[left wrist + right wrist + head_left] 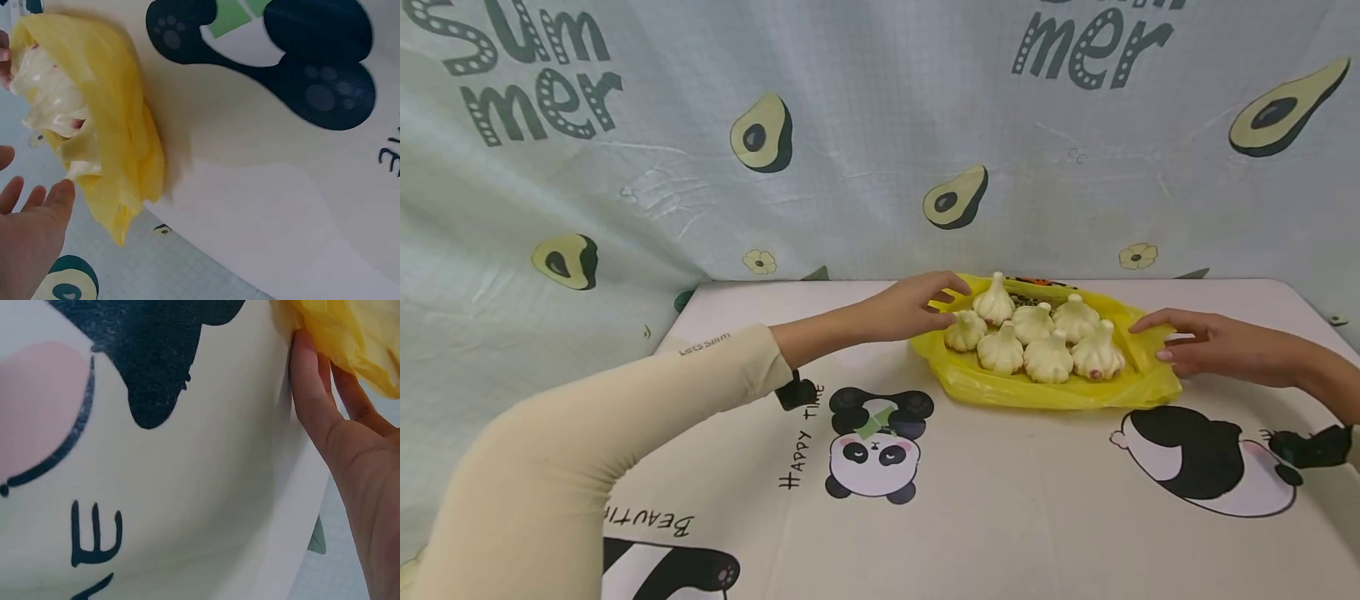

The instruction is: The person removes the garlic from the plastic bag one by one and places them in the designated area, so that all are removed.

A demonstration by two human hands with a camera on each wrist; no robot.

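Note:
Several white garlic bulbs (pixel 1048 358) sit stem up in a spread yellow plastic bag (pixel 1037 397) at the back of the table. At the bag's left rim, my left hand (pixel 898 310) has its fingers apart and loosely bent, close to the leftmost bulb. The left wrist view has this hand (pixel 31 240) with fingertips beside the bag and nothing gripped. My right hand (pixel 1232 346) reaches over the right rim, its fingers loosely bent. In the right wrist view, the fingertips of the right hand (pixel 362 462) meet the yellow plastic (pixel 350 337).
The white tablecloth (pixel 970 508) carries printed pandas and lettering. Behind the table hangs a pale curtain (pixel 865 167) with avocado prints. A dark strap (pixel 796 390) is at my left wrist, and a dark device (pixel 1311 447) is by the right one.

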